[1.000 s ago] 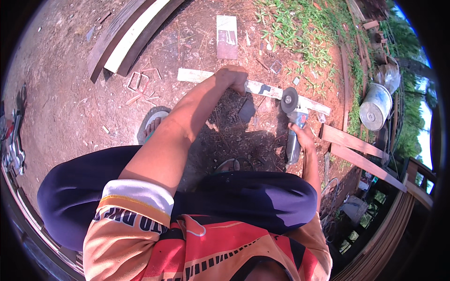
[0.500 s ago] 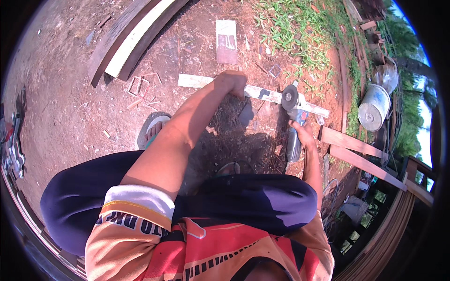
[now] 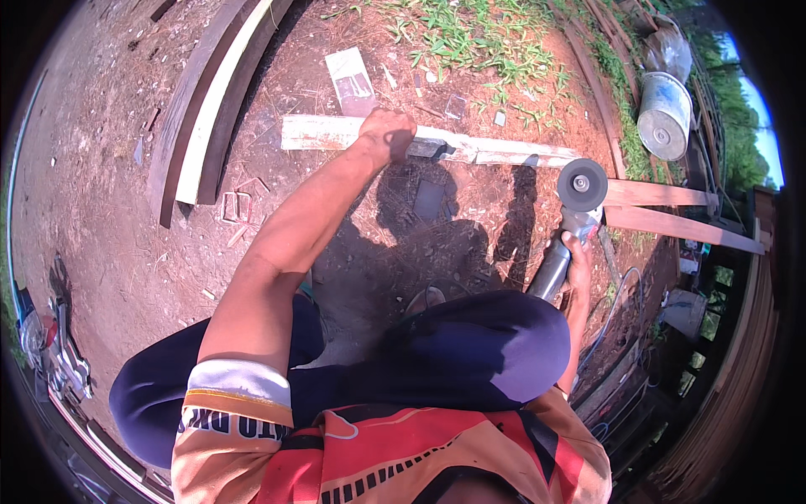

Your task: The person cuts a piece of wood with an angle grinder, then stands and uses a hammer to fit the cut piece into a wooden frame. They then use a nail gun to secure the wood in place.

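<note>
A squatting person's left hand (image 3: 388, 133) presses down on a pale plank (image 3: 336, 133) lying across bare red dirt (image 3: 109, 235), fingers folded over the plank's near edge in a firm hold. The plank runs left to right in front of the knees, its right part reaching toward the grinder's disc. The right hand (image 3: 578, 262) is wrapped around the grey body of an angle grinder (image 3: 564, 235), whose round disc (image 3: 582, 185) stands just off the plank's right end; whether disc and wood touch cannot be told. Dark shadows of the arm and the tool fall on the dirt between the plank and the knees, which are covered by dark blue shorts (image 3: 470, 344). An orange and red jersey (image 3: 378, 454) fills the lower edge.

Left of the work, long boards (image 3: 210, 109) lie stacked side by side on the dirt. A small flat card (image 3: 353, 80) rests beyond the plank, near a patch of grass (image 3: 470, 42). At upper right a metal bucket (image 3: 663, 113) lies tipped beside more timber (image 3: 672, 210), and a cable (image 3: 617, 311) trails over the ground by the right forearm.
</note>
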Available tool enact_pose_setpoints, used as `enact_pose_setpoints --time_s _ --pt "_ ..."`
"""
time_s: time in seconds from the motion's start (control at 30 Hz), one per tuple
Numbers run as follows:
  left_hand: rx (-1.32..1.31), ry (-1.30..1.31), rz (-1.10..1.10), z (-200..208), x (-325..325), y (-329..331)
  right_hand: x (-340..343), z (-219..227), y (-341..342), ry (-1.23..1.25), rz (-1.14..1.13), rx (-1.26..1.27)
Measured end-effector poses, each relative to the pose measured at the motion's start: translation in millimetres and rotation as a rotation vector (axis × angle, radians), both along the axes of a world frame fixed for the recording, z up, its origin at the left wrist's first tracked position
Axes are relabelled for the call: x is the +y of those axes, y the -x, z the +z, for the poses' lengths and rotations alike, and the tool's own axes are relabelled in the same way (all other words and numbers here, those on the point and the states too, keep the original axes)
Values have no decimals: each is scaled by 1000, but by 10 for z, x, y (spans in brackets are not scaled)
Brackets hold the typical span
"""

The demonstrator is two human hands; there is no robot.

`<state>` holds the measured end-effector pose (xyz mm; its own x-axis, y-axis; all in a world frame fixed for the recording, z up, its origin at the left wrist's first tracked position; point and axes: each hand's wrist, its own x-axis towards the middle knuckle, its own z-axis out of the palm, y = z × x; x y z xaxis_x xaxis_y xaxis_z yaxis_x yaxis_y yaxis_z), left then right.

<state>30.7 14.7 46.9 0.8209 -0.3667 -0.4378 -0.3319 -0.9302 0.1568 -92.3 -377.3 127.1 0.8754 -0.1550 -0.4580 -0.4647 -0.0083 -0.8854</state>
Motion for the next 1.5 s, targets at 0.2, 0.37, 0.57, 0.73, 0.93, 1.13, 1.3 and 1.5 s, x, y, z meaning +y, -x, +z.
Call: enact_pose_setpoints --time_s 0.2,0.37,0.57,0.73,0.93,1.13,1.3,1.5 --pt "-309 8 158 272 24 -84 -354 -36 706 36 -175 -19" --pt "137 66 191 191 553 -233 -397 -114 1216 -34 -293 20" --pt "-43 328 -120 523 1417 -94 -475 -285 1468 -37 -391 76" --pt "103 549 255 712 1583 270 -318 -266 1345 -136 -388 14" --pt "178 652 273 862 1434 414 -268 -266 1282 -145 -391 29" --pt "312 731 386 702 1331 473 -217 -225 1253 -108 -338 1" --pt "464 808 360 630 1283 434 -192 -162 1264 -103 -361 3" --pt "1216 1470 749 368 736 392 -192 -205 1296 -134 -364 22"
